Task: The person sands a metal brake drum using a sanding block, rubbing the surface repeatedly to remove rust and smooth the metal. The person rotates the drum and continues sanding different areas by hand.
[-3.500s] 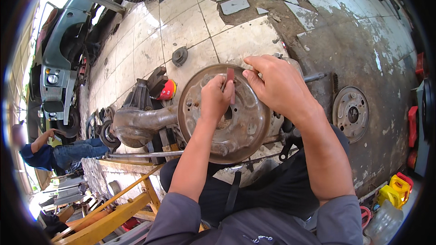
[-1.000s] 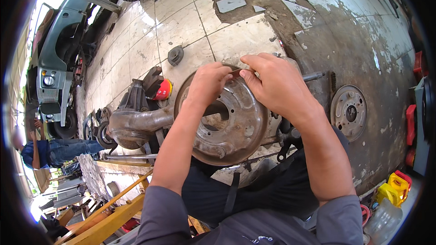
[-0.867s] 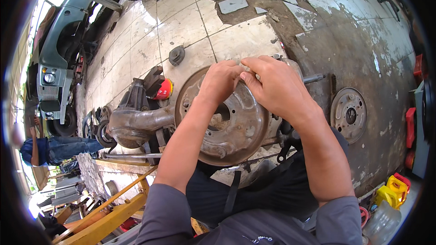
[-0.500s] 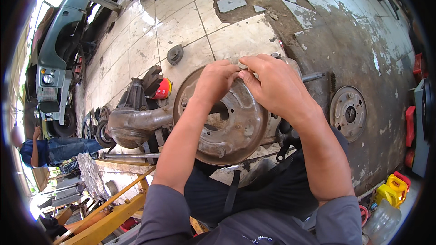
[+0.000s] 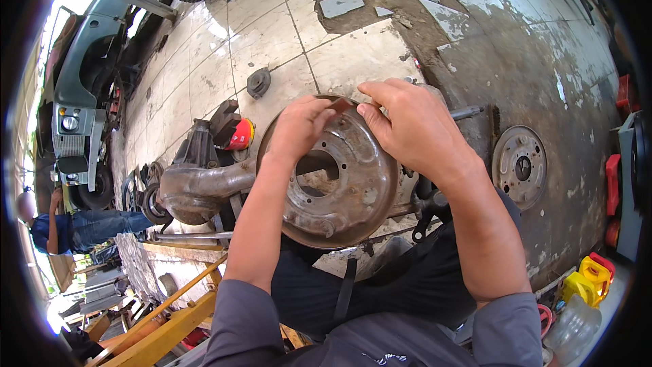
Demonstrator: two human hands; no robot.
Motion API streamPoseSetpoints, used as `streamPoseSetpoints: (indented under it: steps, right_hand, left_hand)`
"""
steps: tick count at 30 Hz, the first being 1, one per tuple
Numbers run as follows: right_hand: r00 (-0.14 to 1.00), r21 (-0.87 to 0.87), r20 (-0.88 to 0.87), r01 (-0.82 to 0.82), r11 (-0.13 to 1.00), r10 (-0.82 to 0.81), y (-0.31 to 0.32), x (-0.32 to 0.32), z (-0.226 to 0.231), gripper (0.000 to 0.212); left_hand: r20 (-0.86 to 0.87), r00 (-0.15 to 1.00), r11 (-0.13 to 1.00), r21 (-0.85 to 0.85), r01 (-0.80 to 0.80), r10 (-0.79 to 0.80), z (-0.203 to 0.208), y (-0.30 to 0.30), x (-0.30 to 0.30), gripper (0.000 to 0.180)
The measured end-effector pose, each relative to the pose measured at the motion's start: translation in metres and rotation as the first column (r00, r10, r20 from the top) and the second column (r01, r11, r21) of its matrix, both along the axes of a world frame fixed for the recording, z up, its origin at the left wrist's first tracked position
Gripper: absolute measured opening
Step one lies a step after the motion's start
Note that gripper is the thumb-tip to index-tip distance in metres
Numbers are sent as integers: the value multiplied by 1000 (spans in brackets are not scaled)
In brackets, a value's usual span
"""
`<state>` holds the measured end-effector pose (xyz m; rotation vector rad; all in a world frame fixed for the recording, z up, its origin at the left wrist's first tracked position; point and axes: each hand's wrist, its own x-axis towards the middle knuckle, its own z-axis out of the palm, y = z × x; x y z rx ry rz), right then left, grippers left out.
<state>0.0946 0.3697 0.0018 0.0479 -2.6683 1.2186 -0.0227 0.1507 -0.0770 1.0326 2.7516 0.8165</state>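
A rusty round brake backing plate (image 5: 346,183) sits on the end of a grimy axle housing (image 5: 197,187), facing me. My left hand (image 5: 299,126) and my right hand (image 5: 407,126) meet at the plate's top rim. Between their fingertips they pinch a small dark flat piece (image 5: 341,104) held against that rim. Both forearms come up from the lower edge in grey sleeves.
A second round plate (image 5: 519,163) lies on the stained floor to the right. A red and black part (image 5: 234,132) and a dark round piece (image 5: 259,83) lie beyond the axle. A person in blue (image 5: 61,228) crouches far left by a vehicle (image 5: 81,109). Yellow and red containers (image 5: 587,282) stand lower right.
My left hand has come up from the plate's face to its top rim, joining the right hand. Both hands have since shifted only slightly along the rim.
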Motion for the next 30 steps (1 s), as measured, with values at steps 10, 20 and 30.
streamPoseSetpoints:
  steps: [10,20,30]
  right_hand:
    - [991,68,106,-94,993,86,-26,6,-18,24]
    - [858,-140,356,-342,929,370,-67,21,-40,72]
    - [840,-328,418,-214,920,345,-57,12,-38,74]
  left_hand:
    - [635,723,809,255,-529,273,16,-59,57,23]
    - [924,373,590,347,-730,-82,5,-44,92,28]
    - [902,424,588,385,-712,-77,13,-36,88,41]
